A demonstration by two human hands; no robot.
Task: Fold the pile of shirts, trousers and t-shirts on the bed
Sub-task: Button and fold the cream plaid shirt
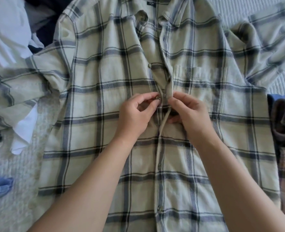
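Both forearms reach forward; left hand [135, 111] pinches a button [157, 97], right hand [188, 111] grips the plaid shirt [88, 114] placket.

There is a single view, taken from the person's head. It looks forward and steeply down onto the bed [12, 190], close enough that the plaid shirt [91, 114] fills most of the frame. Both forearms enter from the bottom edge toward the centre. The wide-angle lens bends the picture near its edges.
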